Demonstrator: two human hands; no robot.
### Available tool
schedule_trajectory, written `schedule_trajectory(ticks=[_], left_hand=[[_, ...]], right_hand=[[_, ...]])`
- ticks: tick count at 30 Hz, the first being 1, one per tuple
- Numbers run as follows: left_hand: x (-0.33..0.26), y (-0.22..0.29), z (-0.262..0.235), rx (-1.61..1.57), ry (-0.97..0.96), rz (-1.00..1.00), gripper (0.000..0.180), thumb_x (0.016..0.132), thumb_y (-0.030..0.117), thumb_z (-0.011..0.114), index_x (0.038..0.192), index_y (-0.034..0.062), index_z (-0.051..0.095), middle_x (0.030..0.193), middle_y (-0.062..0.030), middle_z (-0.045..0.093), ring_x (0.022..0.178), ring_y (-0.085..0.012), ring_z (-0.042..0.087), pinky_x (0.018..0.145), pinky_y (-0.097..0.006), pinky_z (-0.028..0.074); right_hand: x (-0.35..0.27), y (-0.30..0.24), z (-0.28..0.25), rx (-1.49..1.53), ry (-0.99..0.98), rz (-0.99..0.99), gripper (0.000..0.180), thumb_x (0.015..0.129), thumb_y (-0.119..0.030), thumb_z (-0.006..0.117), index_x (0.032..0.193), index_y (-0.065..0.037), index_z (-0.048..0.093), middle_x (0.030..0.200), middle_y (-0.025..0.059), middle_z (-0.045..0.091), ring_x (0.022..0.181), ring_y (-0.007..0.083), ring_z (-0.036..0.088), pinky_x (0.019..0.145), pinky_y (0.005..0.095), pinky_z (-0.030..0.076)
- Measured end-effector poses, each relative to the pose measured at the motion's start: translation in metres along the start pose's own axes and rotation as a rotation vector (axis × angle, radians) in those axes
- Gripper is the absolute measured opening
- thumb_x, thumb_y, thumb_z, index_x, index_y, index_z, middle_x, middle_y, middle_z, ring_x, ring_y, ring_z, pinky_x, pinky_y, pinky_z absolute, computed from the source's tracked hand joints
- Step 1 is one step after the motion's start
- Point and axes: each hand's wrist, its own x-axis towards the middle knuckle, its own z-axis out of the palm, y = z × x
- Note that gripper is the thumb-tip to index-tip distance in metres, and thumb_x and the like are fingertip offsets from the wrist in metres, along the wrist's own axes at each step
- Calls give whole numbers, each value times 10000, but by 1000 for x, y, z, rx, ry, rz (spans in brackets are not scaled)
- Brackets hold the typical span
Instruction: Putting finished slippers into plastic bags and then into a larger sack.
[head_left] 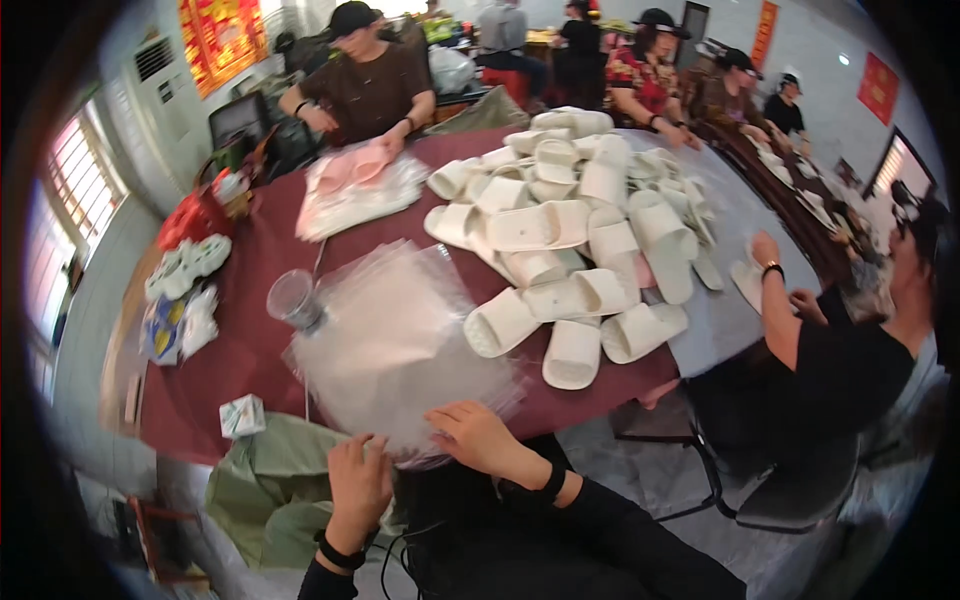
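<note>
1. While my right hand (478,437) rests palm down at the near edge of the stack of clear, thin plastic bags (385,335), its fingers are loosely bent; I cannot tell whether they pinch a layer.
2. My left hand (360,490), lower centre of the frame, is half curled beside that edge; any grip is unclear.
3. The bags lie left of centre, fanned unevenly. Such thin film probably clings, so I judge a light fingertip rub at one corner, with the other hand steadying the layers, would part them best.
4. The dark red, curved counter (225,395) also carries a heap of white open-toed slippers (540,225) at upper centre and a clear plastic cup (292,298).
5. Around the room, a person in brown (370,95) is at upper left and a person in black (850,350) at right.
</note>
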Motion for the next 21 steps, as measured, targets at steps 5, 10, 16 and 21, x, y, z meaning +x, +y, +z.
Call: schedule_trajectory(ticks=[5, 10, 16, 21], left_hand=[[33, 12, 54, -38, -209, 4, 456, 764, 214, 650, 1190, 107, 526, 1216, -181, 504, 1106, -372, 458, 897, -480, 372], [27, 16, 87, 79, -231, 2, 523, 776, 307, 651, 1259, 176, 499, 1370, -198, 387, 1283, -432, 298, 1008, -622, 234], [20, 16, 97, 78, -207, -48, 506, 794, 372, 618, 1251, 183, 511, 1383, -215, 365, 1280, -460, 284, 1018, -642, 188], [10, 12, 102, 205, -237, -68, 549, 823, 268, 624, 1314, 118, 430, 1361, -188, 390, 1258, -392, 352, 1027, -565, 258]], right_hand=[[-26, 38, -56, -139, 127, 274, 313, 795, -158, 632, 1085, -46, 593, 1032, 123, 619, 985, 302, 569, 854, 394, 447], [-33, 99, -94, -403, 479, 508, 415, 829, -259, 607, 1146, -4, 529, 1114, 201, 567, 983, 371, 539, 844, 421, 434], [-14, 175, -144, -741, 452, 815, 687, 776, -392, 652, 1294, -4, 422, 1298, 264, 424, 1062, 406, 511, 859, 475, 449], [-1, 203, -154, -547, 311, 1067, 722, 711, -382, 676, 1268, 6, 427, 1115, 228, 535, 1026, 416, 521, 806, 503, 465]])
